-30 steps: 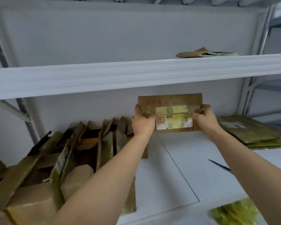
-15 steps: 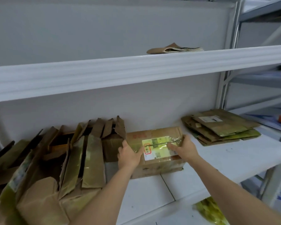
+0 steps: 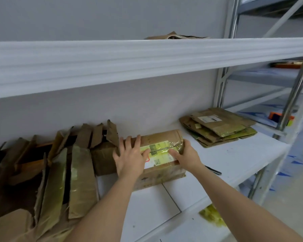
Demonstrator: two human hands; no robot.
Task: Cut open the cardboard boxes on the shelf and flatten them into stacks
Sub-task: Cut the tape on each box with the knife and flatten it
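A person's left hand [image 3: 129, 158] lies flat, fingers spread, on the taped top of a sealed cardboard box [image 3: 162, 158] set on the white shelf [image 3: 226, 154], apparently pinning it; the right hand [image 3: 185, 155] curls around the box's right end, seemingly to steady it for cutting. A dark blade-like tool [image 3: 212, 169] lies just right of the box, within reach. Opened boxes [image 3: 59, 163] crowd the left; a flattened stack [image 3: 219, 127] sits farther right, well apart. More folded cardboard [image 3: 175, 36] rests on the upper shelf.
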